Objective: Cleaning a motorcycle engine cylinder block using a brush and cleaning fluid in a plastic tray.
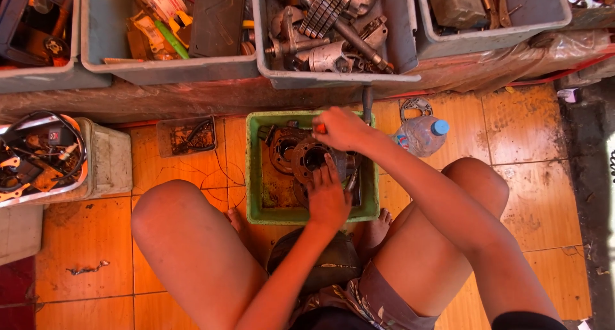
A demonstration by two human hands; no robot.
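1. You sit low over the orange tile floor [83, 240] with a green tub [254, 176] between your knees.
2. Your left hand [328, 198] lies flat on a round dark metal engine part [306, 156] inside the tub. The fingers are spread and press on its rim. They are not curled around it.
3. Your right hand [343, 129] is at the far edge of the tub, just above the same part. Its grip is closed on a small thing with an orange end [318, 129]. I cannot tell what that thing is.
4. The engine part sits in the far half of the tub, with dirty liquid around it.
5. A clear plastic bottle with a blue cap [423, 134] lies on the floor just right of the tub. A flat metal gasket [415, 107] lies next to it.
6. Grey bins [333, 79] full of metal parts stand in a row past the tub.
7. A white box of black wires [106, 160] stands on your left.
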